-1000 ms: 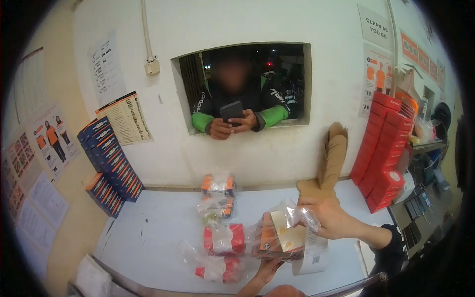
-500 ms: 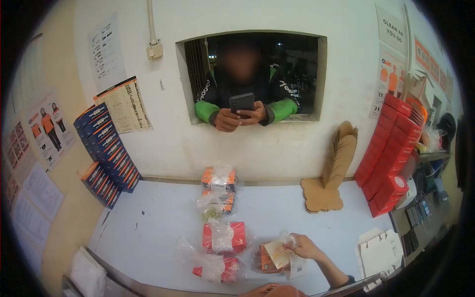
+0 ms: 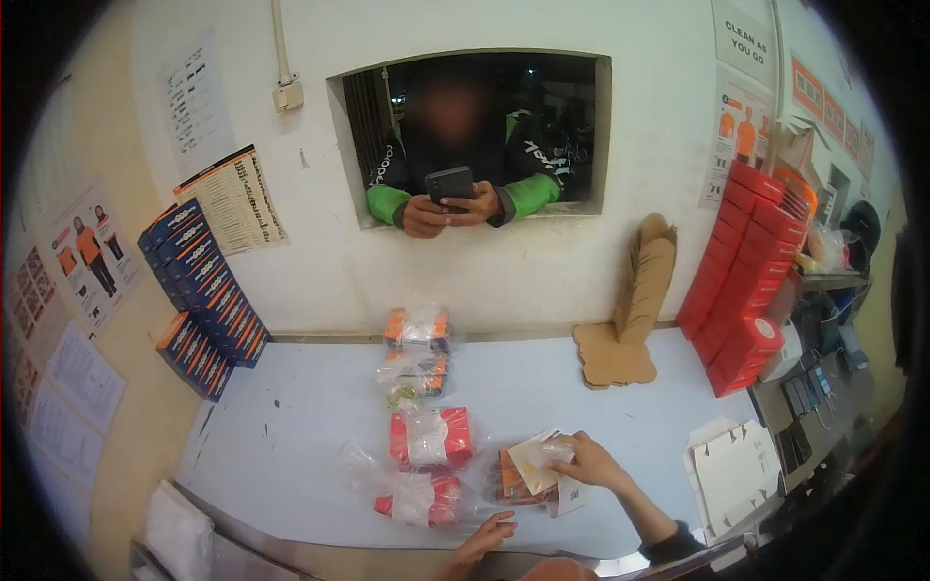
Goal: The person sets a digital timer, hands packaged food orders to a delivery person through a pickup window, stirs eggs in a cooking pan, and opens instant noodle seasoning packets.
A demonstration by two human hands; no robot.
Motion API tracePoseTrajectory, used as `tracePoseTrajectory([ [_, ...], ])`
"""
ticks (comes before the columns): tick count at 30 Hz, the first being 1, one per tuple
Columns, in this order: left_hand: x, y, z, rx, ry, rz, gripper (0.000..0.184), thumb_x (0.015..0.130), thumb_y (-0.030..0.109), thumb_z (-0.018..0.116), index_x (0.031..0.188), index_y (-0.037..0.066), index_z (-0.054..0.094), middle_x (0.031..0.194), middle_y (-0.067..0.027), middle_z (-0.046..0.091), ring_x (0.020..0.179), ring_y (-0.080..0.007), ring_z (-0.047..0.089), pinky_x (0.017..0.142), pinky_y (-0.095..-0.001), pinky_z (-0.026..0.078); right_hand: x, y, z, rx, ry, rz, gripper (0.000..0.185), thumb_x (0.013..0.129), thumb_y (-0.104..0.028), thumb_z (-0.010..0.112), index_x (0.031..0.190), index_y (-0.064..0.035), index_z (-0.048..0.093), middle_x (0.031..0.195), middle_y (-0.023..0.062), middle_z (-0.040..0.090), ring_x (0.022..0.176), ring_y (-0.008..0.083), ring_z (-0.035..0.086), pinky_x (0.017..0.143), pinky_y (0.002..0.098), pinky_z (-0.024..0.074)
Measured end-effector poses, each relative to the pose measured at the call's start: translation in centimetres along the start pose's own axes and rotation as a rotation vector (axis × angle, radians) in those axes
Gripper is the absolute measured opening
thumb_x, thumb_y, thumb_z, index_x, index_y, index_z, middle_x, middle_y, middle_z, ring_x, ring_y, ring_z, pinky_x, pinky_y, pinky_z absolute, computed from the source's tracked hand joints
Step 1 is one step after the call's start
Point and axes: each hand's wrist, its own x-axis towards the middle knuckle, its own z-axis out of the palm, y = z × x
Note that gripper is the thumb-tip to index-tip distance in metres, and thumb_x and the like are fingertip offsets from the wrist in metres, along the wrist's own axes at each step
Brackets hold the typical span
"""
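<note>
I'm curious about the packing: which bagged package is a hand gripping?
The rightmost package; the right hand grips its bag's top. The other four line up to its left.

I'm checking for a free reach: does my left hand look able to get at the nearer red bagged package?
Probably yes: your left hand looks empty and close to the nearer red bagged package, with nothing solid visible between.

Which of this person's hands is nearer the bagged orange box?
Right: the right hand grips plastic at the bagged orange box; the left hand is open, lower in view.
</note>
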Motion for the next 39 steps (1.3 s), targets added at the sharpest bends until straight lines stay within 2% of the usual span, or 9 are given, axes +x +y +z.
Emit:
tracePoseTrajectory([
  [2,0.7,-1.3,-0.3,-0.611,-0.089,-0.043,0.043,0.083,0.032,0.055,0.118,0.011,0.043,0.110,-0.0118,0.052,0.105,-0.0238,0.048,0.086,-0.0323,0.037,0.7,0.6,0.7,0.026,0.014,-0.118,0.042,0.080,-0.039,0.053,0.103,-0.0045,0.057,0.101,0.0176,0.053,0.086,0.0314,0.055,0.077,0.0384,0.0436],
  [7,10.2,-6.7,1.0,-1.063,-0.013,-0.471,0.038,0.080,0.023,0.060,0.113,0.014,0.043,0.109,-0.0059,0.051,0.101,-0.0220,0.050,0.083,-0.0340,0.040,3.9,0.6,0.0,0.120,-0.187,-0.140,0.035,0.087,-0.031,0.044,0.086,0.0008,0.059,0.063,0.0106,0.060,0.055,0.0178,0.058,0.054,0.0304,0.0482],
  [9,11.5,-5.9,2.2,-1.252,0.028,-0.599,0.039,0.079,0.017,0.061,0.113,0.016,0.042,0.108,-0.0039,0.051,0.099,-0.0201,0.051,0.082,-0.0341,0.042,3.8,-2.1,-2.1,0.119,-0.180,-0.157,0.037,0.087,-0.033,0.043,0.084,0.0002,0.060,0.065,0.0121,0.061,0.058,0.0210,0.059,0.057,0.0321,0.0476],
  [11,9.7,-1.6,4.1,-1.133,0.028,-0.009,0.042,0.077,0.006,0.062,0.111,0.018,0.040,0.103,-0.0029,0.051,0.095,-0.0181,0.053,0.079,-0.0341,0.044,4.0,-5.3,-5.2,0.075,-0.169,-0.116,0.040,0.087,-0.035,0.042,0.081,-0.0002,0.061,0.064,0.0129,0.060,0.059,0.0210,0.059,0.059,0.0329,0.0468],
  [17,11.6,11.2,2.2,-1.101,-0.069,0.461,0.045,0.079,0.001,0.058,0.112,0.022,0.036,0.102,-0.0016,0.049,0.098,-0.0162,0.051,0.078,-0.0314,0.045,5.3,-12.5,-15.9,-0.170,0.061,-0.311,0.044,0.087,-0.034,0.042,0.066,0.0012,0.058,0.053,0.0099,0.056,0.050,0.0210,0.056,0.052,0.0332,0.0452],
  [26,16.7,27.6,-1.0,-0.963,-0.034,0.632,0.061,0.076,0.000,0.060,0.119,0.019,0.022,0.124,-0.0011,0.030,0.109,-0.0179,0.043,0.092,-0.0380,0.039,12.0,-14.9,-24.6,-0.156,0.386,-0.267,0.036,0.088,-0.022,0.047,0.066,0.0056,0.054,0.054,0.0072,0.054,0.046,0.0113,0.055,0.042,0.0244,0.0441],
  [34,20.3,35.5,-1.5,-0.978,0.084,0.779,0.054,0.076,0.004,0.062,0.114,0.017,0.025,0.119,-0.0008,0.036,0.107,-0.0170,0.044,0.090,-0.0349,0.037,17.5,-17.2,-27.5,-0.019,0.617,-0.282,0.037,0.086,-0.018,0.044,0.063,0.0081,0.053,0.051,0.0114,0.054,0.045,0.0184,0.059,0.042,0.0288,0.0468],
  [35,20.7,36.4,-1.9,-1.008,0.021,0.809,0.066,0.072,0.000,0.066,0.118,0.012,0.019,0.128,-0.0048,0.022,0.111,-0.0202,0.039,0.090,-0.0364,0.040,18.3,-17.3,-27.7,0.017,0.669,-0.345,0.037,0.086,-0.019,0.044,0.062,0.0084,0.053,0.051,0.0114,0.055,0.045,0.0182,0.058,0.041,0.0285,0.0466],
  [39,22.4,41.2,-2.8,-1.067,0.188,0.868,0.061,0.073,-0.003,0.063,0.115,0.015,0.023,0.119,-0.0027,0.036,0.102,-0.0175,0.048,0.082,-0.0319,0.043,21.3,-17.6,-29.3,-0.092,0.816,-0.418,0.036,0.086,-0.022,0.044,0.067,0.0067,0.055,0.053,0.0126,0.056,0.046,0.0192,0.058,0.046,0.0310,0.0461],
])
